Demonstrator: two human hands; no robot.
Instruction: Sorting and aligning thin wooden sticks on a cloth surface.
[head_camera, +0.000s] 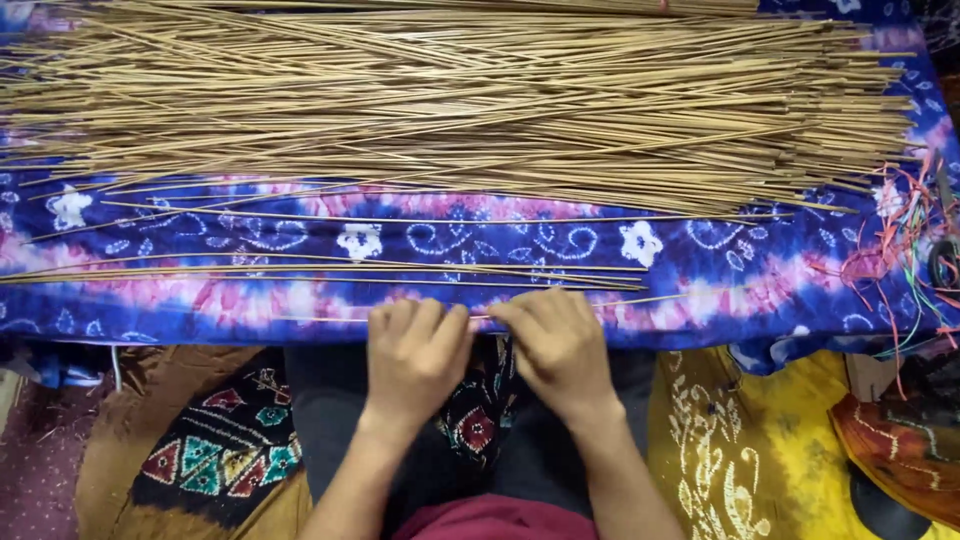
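Thin stick (560, 307), pale tan, lying lengthwise along near edge of blue tie-dyed cloth (700, 270), pinched at its middle stretch between both hands. Left hand (415, 355) palm down, fingers curled over the stick, thumb side toward centre, closed on it. Right hand (560, 345) likewise curled, fingertips meeting those of the left, closed on the same stick. Knuckles of both nearly touching. Right end of stick running out past right hand toward the pink band of the cloth; left end faint against the pattern, exact end hard to tell.

Just beyond the hands: small loose group of sticks (330, 268) lying roughly parallel, ends converging to the right, apart from the held one. A few single strays (450, 215) further up, slightly skewed.

Far side of cloth: large heap of sticks (450, 100), same tan colour, spread wide across nearly the whole width, mostly side to side, some crossing at slight angles.

Right edge of cloth: tangle of coloured strings (900, 240), red, orange and green, partly hanging over the edge.

Below cloth edge: dark patterned fabric with triangles (225, 445) at left, yellow printed fabric (740, 450) at right, forearms rising from bottom centre.
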